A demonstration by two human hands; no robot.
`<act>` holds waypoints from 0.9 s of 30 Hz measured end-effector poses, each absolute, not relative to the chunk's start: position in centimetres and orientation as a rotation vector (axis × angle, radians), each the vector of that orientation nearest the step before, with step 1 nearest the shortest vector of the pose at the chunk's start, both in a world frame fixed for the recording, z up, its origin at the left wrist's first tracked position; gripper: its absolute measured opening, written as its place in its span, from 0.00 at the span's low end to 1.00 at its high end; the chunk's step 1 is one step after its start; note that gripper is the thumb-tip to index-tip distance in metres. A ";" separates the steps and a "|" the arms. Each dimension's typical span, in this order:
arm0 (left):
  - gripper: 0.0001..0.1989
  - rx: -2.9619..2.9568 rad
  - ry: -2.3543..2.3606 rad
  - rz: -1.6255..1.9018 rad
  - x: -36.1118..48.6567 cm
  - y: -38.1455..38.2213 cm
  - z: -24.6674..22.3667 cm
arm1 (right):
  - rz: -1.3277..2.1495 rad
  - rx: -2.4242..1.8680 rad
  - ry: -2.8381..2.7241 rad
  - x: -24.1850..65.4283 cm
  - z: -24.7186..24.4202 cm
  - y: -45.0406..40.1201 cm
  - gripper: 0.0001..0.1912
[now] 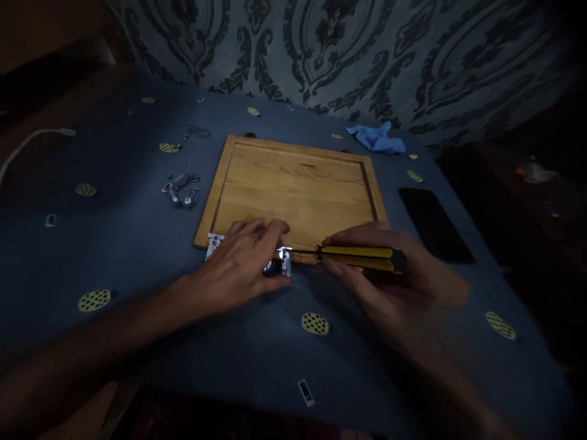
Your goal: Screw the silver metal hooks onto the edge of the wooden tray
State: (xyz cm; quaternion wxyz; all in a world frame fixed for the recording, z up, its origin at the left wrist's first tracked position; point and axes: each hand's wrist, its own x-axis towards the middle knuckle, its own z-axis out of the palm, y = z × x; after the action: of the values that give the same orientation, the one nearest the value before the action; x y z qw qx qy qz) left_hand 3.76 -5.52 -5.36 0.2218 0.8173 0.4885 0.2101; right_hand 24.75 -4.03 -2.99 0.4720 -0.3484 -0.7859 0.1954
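Observation:
A framed wooden panel (298,189) lies flat, its near edge under my hands. My right hand (389,287) grips a yellow and black screwdriver (358,256), its shaft pointing left. The tip meets a shiny metal hinge (286,263) at the panel's near edge. My left hand (243,260) is bent over that edge, with thumb and forefinger around this hinge, which it partly hides. A second metal hinge (213,245) sits at the near left corner, beside the back of my left hand and partly covered by it.
Loose metal hardware (182,189) lies left of the panel, with small bits (197,131) behind it. A crumpled blue cloth (378,138) is at the back right. A dark phone-like slab (435,223) lies on the right of the blue patterned tablecloth (151,342). A white cable (34,137) enters at left.

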 end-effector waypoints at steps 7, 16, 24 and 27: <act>0.28 2.249 1.332 0.579 3.7 -5.5 -5.2 | 0.550 -0.686 -2.096 25.2 -2.0 -3.2 0.15; 0.27 2.228 1.350 0.579 3.7 -5.5 -5.2 | 0.466 -0.860 -1.968 25.2 -2.9 -3.9 0.11; 0.28 2.245 1.354 0.595 3.8 -5.5 -5.4 | 0.415 -0.838 -2.009 25.1 -3.0 -4.0 0.10; 0.28 2.239 1.356 0.593 3.8 -5.5 -5.4 | 0.415 -0.887 -1.980 25.2 -3.4 -4.1 0.09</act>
State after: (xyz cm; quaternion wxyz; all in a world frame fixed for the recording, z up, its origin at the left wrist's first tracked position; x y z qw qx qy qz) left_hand 3.77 -5.48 -5.44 0.2270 0.8124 0.4921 0.2152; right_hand 25.21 -4.08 -3.35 0.4497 -0.3587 -0.8006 0.1678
